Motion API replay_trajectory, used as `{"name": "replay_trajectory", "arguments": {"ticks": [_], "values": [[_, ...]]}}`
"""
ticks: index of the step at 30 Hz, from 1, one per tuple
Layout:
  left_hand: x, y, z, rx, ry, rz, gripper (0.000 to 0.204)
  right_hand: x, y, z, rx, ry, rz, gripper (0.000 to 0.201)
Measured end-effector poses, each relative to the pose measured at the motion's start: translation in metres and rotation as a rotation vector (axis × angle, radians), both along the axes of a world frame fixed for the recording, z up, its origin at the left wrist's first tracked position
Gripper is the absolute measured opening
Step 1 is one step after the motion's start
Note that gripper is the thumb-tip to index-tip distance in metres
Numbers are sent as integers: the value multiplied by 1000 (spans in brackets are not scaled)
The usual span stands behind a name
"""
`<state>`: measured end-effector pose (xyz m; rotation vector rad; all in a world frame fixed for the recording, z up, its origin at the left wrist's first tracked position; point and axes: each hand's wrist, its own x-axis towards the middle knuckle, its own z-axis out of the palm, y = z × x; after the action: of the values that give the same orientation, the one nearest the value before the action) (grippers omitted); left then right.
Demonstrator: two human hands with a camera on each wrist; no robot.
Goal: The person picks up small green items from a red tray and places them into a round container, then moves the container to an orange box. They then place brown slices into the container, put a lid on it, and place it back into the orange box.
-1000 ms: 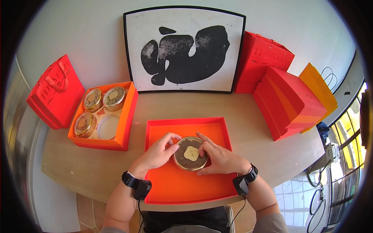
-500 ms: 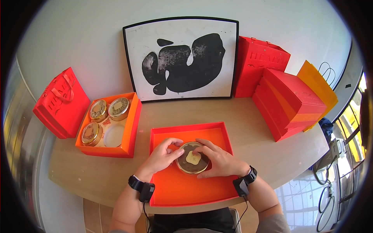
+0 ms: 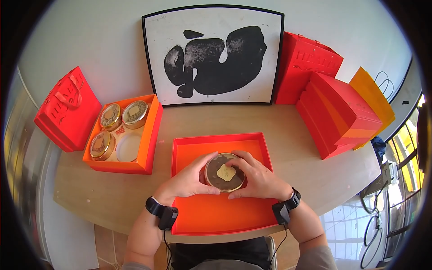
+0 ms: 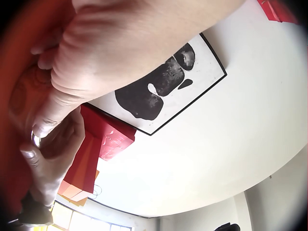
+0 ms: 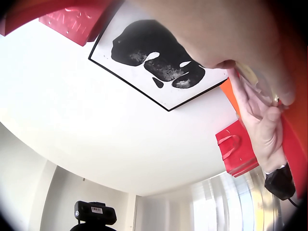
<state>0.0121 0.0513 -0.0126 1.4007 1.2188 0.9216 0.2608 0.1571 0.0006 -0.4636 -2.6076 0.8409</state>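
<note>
In the head view a round clear-lidded jar (image 3: 218,176) with a gold rim and a cream label is held over the orange tray-like box (image 3: 202,220). The left hand (image 3: 191,177) grips its left side, thumb along the near edge. On the right side, the right hand (image 3: 261,179) grips the jar, with one finger bent over the lid by the label. Both wrist views show the two hands around the jar, the left hand (image 4: 96,57) large in the left wrist view and the right hand (image 5: 240,38) in the right wrist view; much of the jar is hidden there.
At the left, an orange box (image 3: 151,135) holds three similar jars and one empty round recess, beside a red bag (image 3: 67,112). Behind stands a framed black-and-white panel (image 3: 216,58). Another red bag (image 3: 310,58) and a red box (image 3: 337,112) stand at the right.
The left hand's fingers have gone from the jar's upper left edge to around its left side, with the thumb lower. The right hand stays on the jar. The head view has shifted slightly.
</note>
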Motion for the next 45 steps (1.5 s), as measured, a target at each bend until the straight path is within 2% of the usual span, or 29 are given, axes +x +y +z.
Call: {"name": "replay_trajectory", "arguments": {"ticks": [5, 8, 13, 15, 30, 35, 37, 45], "values": [[-2, 1, -1, 92, 154, -19, 109, 0, 0, -1, 36, -37, -27, 95], [-1, 0, -4, 46, 60, -6, 108, -1, -2, 1, 55, -55, -56, 104], [-2, 1, -4, 108, 168, -30, 112, 0, -2, 0, 66, -64, -53, 110], [-3, 1, -3, 139, 232, -45, 113, 0, -1, -2, 60, -50, -46, 109], [-1, 2, -5, 165, 207, -14, 112, -1, -1, 0, -4, 21, -6, 100], [-1, 2, -3, 257, 342, -62, 112, -1, -2, 0, 18, -7, -2, 101], [0, 1, -3, 237, 323, -54, 112, -1, -1, -2, 80, -16, -3, 100], [3, 0, -2, 199, 281, -41, 109, -2, -3, 3, 31, -22, -34, 100]]}}
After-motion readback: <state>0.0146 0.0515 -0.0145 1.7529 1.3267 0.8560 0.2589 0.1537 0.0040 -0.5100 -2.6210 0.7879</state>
